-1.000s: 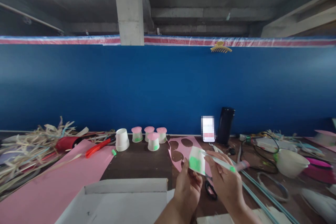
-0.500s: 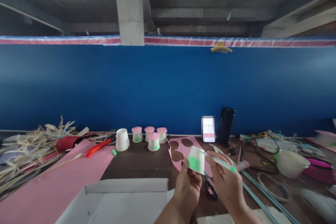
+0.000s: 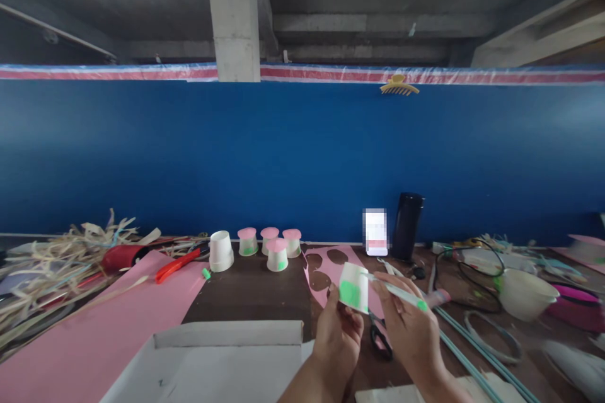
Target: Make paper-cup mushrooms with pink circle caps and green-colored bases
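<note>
My left hand (image 3: 338,337) is closed around the lower part of a small white paper cup (image 3: 363,289), which is tilted and has a green patch on its side. My right hand (image 3: 409,324) grips a pale marker (image 3: 399,293) with a green end, and its tip meets the cup's side near the upper edge. Beneath my hands lie black-handled scissors (image 3: 379,343) and a sheet of pink paper (image 3: 347,253) with round holes cut out. Further left stand several upturned cups (image 3: 277,262) with pink paper discs on top and green marks.
A stack of plain white cups (image 3: 220,252) stands left of the topped cups. Red pliers-like handles (image 3: 177,266) rest on pink paper (image 3: 137,321). A white box (image 3: 227,334) is in front, a phone (image 3: 376,233) and black cylinder (image 3: 408,227) behind, a white bowl (image 3: 525,295) to the right.
Almost nothing differs. My right hand and the marker have shifted very slightly to the right, while my left hand holds the cup in the same place.
</note>
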Demonstrator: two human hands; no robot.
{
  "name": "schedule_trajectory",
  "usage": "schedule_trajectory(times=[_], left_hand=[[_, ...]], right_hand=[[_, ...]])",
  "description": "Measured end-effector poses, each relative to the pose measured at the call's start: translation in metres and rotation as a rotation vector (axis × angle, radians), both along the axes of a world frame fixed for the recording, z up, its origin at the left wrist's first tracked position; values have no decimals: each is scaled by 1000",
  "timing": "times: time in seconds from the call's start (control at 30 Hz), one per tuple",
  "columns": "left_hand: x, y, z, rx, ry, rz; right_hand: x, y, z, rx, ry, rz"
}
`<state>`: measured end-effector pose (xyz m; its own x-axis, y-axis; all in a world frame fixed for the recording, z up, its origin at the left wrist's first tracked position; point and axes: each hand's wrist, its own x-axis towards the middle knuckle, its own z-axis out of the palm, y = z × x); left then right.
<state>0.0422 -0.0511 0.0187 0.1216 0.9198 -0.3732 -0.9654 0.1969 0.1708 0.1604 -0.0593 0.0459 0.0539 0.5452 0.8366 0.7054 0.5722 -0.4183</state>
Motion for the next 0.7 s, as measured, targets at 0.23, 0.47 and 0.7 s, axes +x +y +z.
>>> schedule_trajectory(times=[0.23, 0.47, 0.7], left_hand=[[-1, 1, 3, -27, -1, -2], [0, 1, -2, 3, 58, -3], [0, 1, -3, 12, 38, -4]], right_hand=[[1, -2, 0, 16, -14, 1], [1, -1, -1, 2, -6, 11], [2, -2, -3, -22, -8, 16]])
